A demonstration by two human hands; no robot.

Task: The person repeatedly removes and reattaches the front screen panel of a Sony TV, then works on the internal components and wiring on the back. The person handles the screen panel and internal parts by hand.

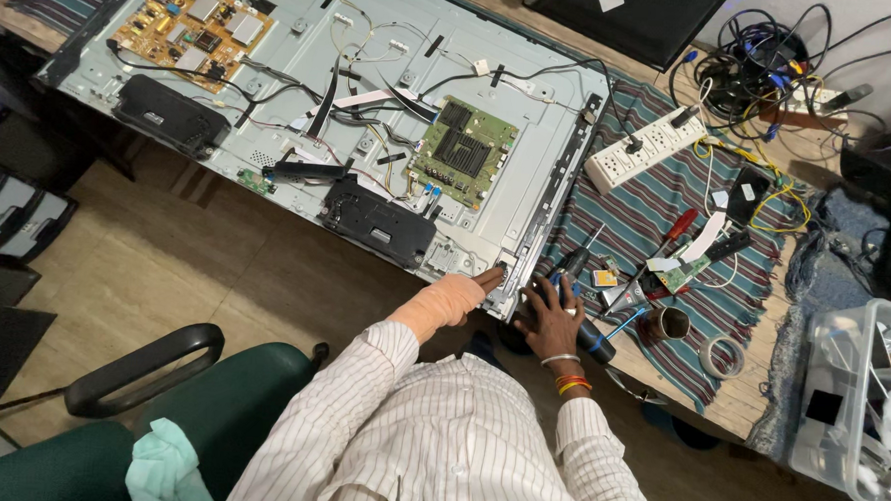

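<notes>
An opened flat television panel (372, 107) lies back-up on the desk (739, 404), the bandaged left hand (461, 293) touching its near corner (fingers at the metal edge) while the right hand (553, 320) rests on a dark screwdriver (576, 286) over the striped cloth (656, 240).

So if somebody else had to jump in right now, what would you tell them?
Left hand: wrapped in a bandage, fingertips resting on the lower corner of the opened flat-screen panel, at the edge of the loose side frame strip.
Right hand: lying over a black-handled screwdriver on the striped cloth.
The panel's back cover is already off; the green circuit board and orange circuit board are exposed with cables attached.
Other small tools, a tape roll and a white power strip lie to the right.
</notes>
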